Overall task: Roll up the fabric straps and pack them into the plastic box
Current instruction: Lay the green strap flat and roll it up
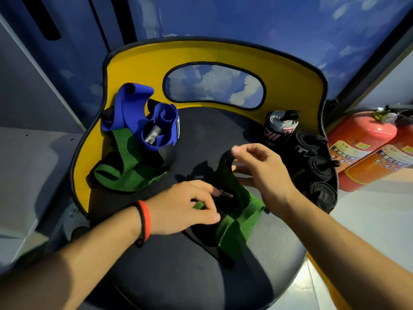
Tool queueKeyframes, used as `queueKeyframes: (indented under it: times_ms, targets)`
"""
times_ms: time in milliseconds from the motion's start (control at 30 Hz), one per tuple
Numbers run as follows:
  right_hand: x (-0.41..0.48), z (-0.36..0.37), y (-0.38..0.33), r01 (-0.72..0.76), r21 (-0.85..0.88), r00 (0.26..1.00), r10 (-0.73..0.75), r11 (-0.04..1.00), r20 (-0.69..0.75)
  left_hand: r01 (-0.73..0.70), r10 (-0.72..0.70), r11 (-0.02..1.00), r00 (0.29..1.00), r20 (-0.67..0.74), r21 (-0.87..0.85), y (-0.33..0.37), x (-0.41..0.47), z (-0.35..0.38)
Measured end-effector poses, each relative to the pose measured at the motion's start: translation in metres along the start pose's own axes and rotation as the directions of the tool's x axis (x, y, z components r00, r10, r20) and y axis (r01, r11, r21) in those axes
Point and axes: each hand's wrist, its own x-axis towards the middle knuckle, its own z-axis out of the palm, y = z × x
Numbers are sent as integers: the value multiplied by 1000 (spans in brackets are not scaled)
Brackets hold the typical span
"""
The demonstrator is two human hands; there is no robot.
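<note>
A green and black fabric strap [234,211] lies on the black seat [201,276] in front of me. My left hand [185,206] pinches its near end by a small label. My right hand [261,173] pinches the strap's black upper end and lifts it off the seat. Loose blue straps [136,108] and a green strap [125,173] are heaped at the left of the seat. Several rolled black straps [312,166] and a grey rolled strap [281,124] stand at the right. I see no plastic box.
The seat has a yellow backrest [290,81] with an oval cut-out. Two red fire extinguishers [366,151] lie on the floor to the right. A grey ledge [29,166] runs along the left.
</note>
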Motion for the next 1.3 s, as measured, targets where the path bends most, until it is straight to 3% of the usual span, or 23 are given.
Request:
queueKeyframes:
  times_ms: [167, 300, 533, 633, 733, 833, 900, 967, 1000, 1067, 1167, 1300]
  targets:
    - [4, 1, 4, 96, -28, 995, -96, 995, 14, 5, -32, 992, 975, -220, -124, -5, 13, -3]
    - [8, -2, 0, 62, 157, 998, -59, 986, -27, 13, -56, 985, 968, -244, -173, -4, 17, -4]
    - [12, -11, 0, 57, 194, 995, -41, 979, -87, -96, 24, 973, 947, -321, -210, -2, 29, -9]
    - [10, -15, 2, -51, 192, 998, 58, 980, -30, -141, 58, 957, 950, -308, -255, 3, 37, -15]
    - [6, -16, 8, -149, 9, 989, 149, 989, 13, -184, 89, 937, 948, -307, -296, 8, 50, -23]
    - [-5, -23, 11, -32, -406, 985, 97, 913, 140, -192, 83, 937, 935, -346, -292, 13, 62, -31]
    - [-11, -26, 13, 100, -622, 951, 108, 777, 288, -203, 95, 941, 927, -362, -271, 14, 70, -33]
    - [-17, -27, 18, 273, -778, 912, 105, 566, 396, -217, 120, 950, 918, -379, -224, 16, 77, -35]
    - [-16, -28, 25, 346, -822, 901, 82, 453, 425, -233, 141, 952, 909, -393, -198, 18, 80, -36]
    - [-11, -28, 37, 398, -843, 904, 0, 362, 427, -276, 189, 947, 893, -409, -164, 24, 88, -38]
    - [-1, -26, 43, 372, -838, 928, -136, 399, 347, -325, 245, 936, 877, -412, -134, 35, 106, -42]
    - [11, -23, 33, 269, -775, 960, -95, 572, 263, -311, 222, 941, 867, -447, -136, 34, 142, -55]
